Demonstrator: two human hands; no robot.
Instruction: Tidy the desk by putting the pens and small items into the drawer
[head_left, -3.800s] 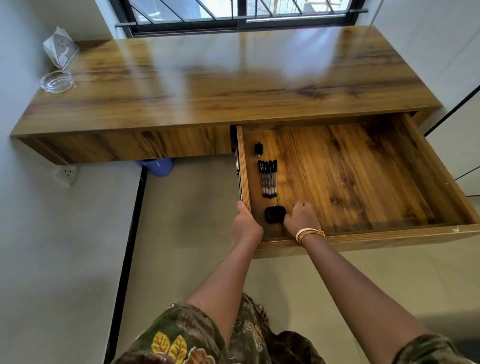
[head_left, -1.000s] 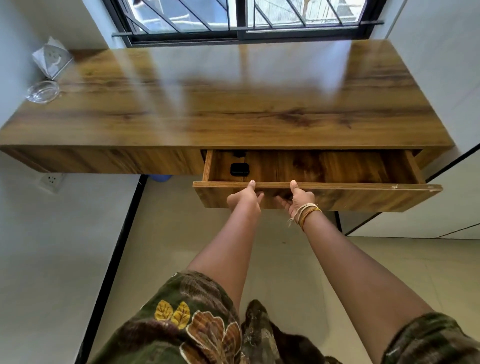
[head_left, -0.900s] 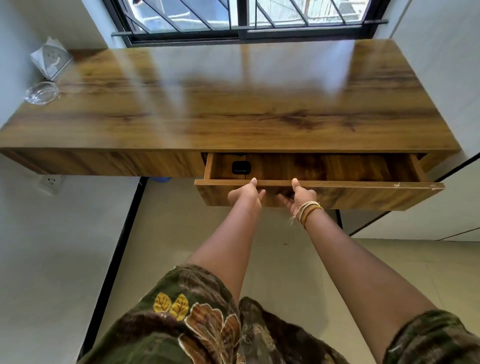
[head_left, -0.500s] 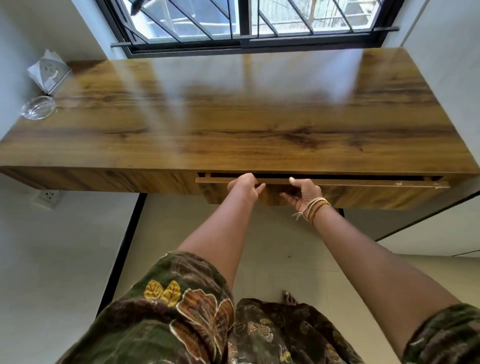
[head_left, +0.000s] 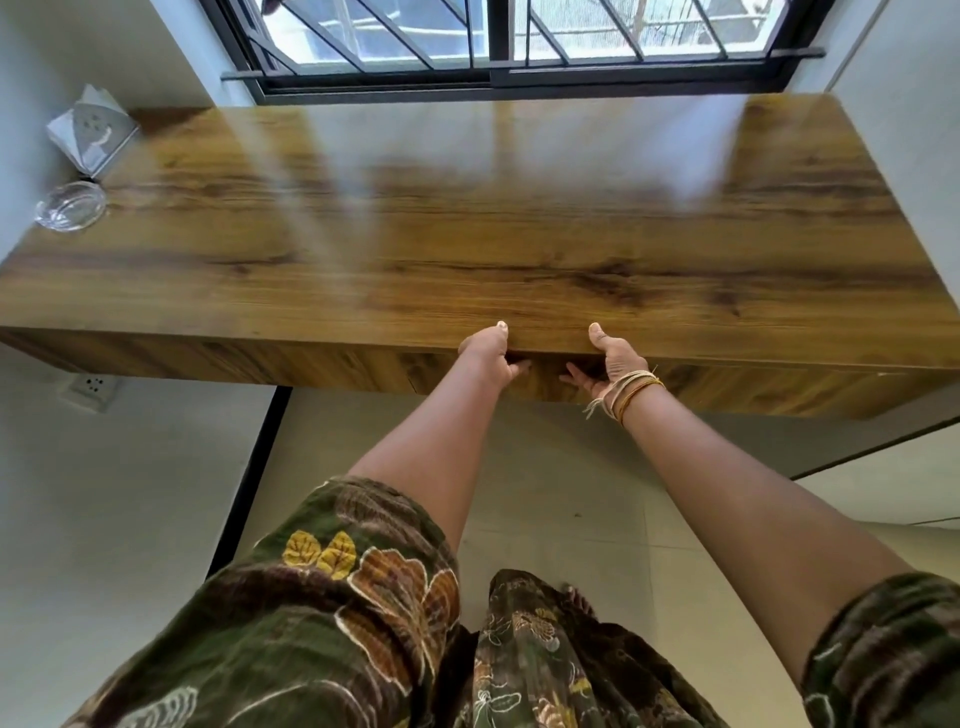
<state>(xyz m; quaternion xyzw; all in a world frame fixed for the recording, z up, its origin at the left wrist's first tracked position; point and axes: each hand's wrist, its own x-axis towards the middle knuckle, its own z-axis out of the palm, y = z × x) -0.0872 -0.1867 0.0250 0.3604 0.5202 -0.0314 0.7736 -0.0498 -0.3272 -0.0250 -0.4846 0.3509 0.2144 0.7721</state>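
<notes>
The drawer front (head_left: 727, 387) sits flush under the edge of the wooden desk top (head_left: 467, 249), so the drawer is closed. The pens and the small black items are hidden inside it. My left hand (head_left: 488, 353) and my right hand (head_left: 605, 364) press against the drawer front side by side. Both thumbs rest on the desk's front edge, and the fingers lie spread on the panel without gripping anything. Thread bands circle my right wrist.
A glass ashtray (head_left: 70, 205) and a folded paper tissue holder (head_left: 93, 130) stand at the desk's far left corner. A barred window (head_left: 498, 41) runs behind the desk. A wall socket (head_left: 91, 387) sits below left. White walls close in on both sides.
The drawer has slid from wide open to fully shut under my two hands. The pens and black items have gone out of sight. My view has moved closer to the desk.
</notes>
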